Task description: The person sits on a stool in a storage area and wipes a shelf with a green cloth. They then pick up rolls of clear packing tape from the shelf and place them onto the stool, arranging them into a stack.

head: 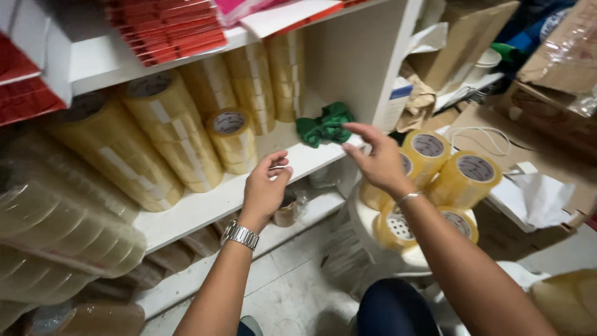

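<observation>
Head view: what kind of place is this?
Likely a shop stockroom or stationery store: white shelves packed with sleeves of packing tape rolls, more tape rolls piled on a stool, and cardboard boxes behind.

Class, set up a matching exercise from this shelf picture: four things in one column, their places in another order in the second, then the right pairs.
Things:
1. green cloth
2. left hand
3. loose tape rolls
4. red packs

Places:
A. on the top shelf
B. piled on the white stool, right of the right hand
C. at the back corner of the middle shelf
D. at the middle shelf's front edge

Pairs: 1-C, 2-D, 3-B, 4-A
</observation>
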